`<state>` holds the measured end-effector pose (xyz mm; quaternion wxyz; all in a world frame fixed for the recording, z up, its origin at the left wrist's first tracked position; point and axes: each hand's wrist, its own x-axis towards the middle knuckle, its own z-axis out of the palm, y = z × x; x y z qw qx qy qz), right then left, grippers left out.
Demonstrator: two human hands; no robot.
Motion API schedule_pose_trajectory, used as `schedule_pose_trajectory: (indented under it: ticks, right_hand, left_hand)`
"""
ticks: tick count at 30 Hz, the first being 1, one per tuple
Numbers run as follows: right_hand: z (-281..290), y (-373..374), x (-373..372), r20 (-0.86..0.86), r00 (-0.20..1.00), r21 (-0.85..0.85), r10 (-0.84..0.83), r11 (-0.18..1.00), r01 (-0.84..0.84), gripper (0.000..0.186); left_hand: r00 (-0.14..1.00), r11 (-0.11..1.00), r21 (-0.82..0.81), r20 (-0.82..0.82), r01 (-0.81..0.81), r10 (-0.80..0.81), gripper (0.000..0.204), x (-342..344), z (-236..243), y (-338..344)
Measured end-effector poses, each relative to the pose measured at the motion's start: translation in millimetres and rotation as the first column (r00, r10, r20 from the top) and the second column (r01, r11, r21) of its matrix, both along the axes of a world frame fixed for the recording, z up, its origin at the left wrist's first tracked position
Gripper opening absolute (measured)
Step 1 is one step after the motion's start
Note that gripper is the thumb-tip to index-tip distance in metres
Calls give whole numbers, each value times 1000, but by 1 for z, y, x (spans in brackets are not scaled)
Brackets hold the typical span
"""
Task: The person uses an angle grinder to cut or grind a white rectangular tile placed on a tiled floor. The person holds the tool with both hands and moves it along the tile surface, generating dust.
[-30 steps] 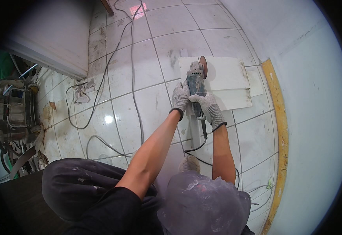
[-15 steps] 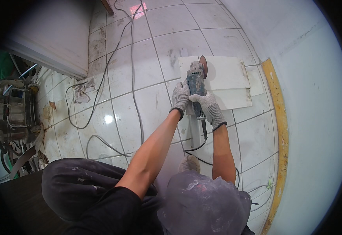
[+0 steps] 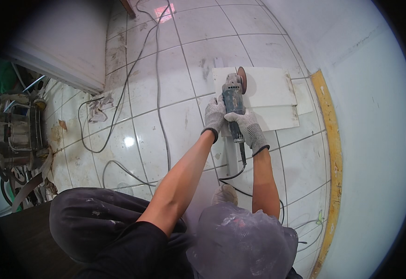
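An angle grinder (image 3: 233,98) with a dark teal, dusty body is held in both my gloved hands. My left hand (image 3: 215,113) grips it from the left, its fingers partly hidden by the body. My right hand (image 3: 244,122) is wrapped round the rear part of the body. At the far end a reddish-brown disc (image 3: 242,80) stands on edge, facing right. Beneath it lie a white board (image 3: 270,86) and a second white panel (image 3: 277,118). Whether the disc touches the board I cannot tell. The power cord (image 3: 244,156) leaves the grinder's near end.
Long cables (image 3: 157,88) run across the tiled floor on the left. A crumpled rag (image 3: 99,109) lies near the white wall corner. Dirty equipment (image 3: 14,128) stands far left. A yellow worn strip (image 3: 332,139) edges the right wall. My knees (image 3: 242,242) are close below.
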<state>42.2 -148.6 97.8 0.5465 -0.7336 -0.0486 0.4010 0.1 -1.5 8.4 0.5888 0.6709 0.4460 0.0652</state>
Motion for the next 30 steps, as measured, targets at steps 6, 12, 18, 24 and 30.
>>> schedule_pose_trajectory:
  ticks: [6, 12, 18, 24, 30]
  right_hand:
    - [4, 0, 0, 22, 999, 32, -29, 999, 28, 54]
    - [46, -8, -1, 22, 998, 85, -63, 995, 61, 42]
    - [95, -19, -9, -16, 998, 175, -53, 983, 55, 32]
    - [137, -77, -9, -8, 985, 148, -173, 974, 173, 38]
    - [170, -109, -14, -45, 952, 194, -303, 932, 305, 33]
  left_hand:
    - [999, 995, 92, -31, 44, -41, 66, 1, -1, 0]
    - [996, 984, 154, -30, 86, -82, 69, -2, 4, -10]
    - [988, 978, 162, -96, 135, -120, 73, -9, 1, 17]
    - [910, 897, 282, -339, 341, -240, 66, 20, 56, 49]
    - [883, 752, 473, -328, 460, -334, 57, 103, 176, 153]
